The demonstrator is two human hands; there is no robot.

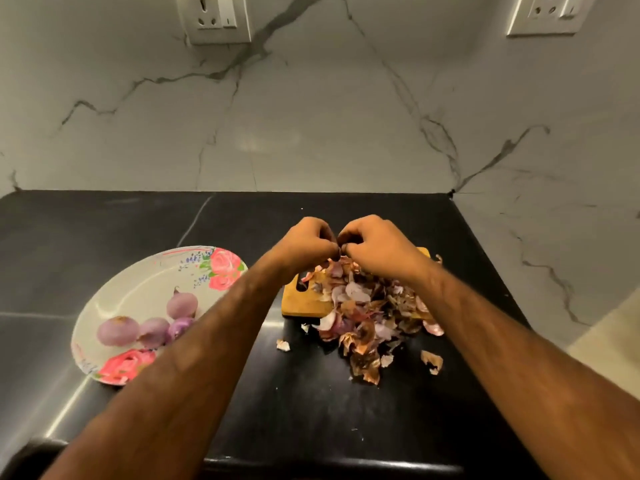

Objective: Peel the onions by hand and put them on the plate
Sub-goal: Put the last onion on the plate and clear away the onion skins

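Note:
My left hand (306, 242) and my right hand (375, 245) meet above the wooden cutting board (304, 303), fingers curled round a small onion (341, 247) that is almost wholly hidden between them. Only a dark sliver of it shows at the fingertips. A heap of onion skins (363, 306) covers the board and spills onto the counter. To the left lies a white flowered plate (138, 289) with several peeled purple onions (117, 330) on it, partly hidden by my left forearm.
The black counter (104, 223) ends at a marble wall behind and a marble side wall on the right. Loose skin scraps (431, 362) lie in front of the heap. The counter's front edge runs near the bottom of the view. Two wall sockets (214, 15) sit high up.

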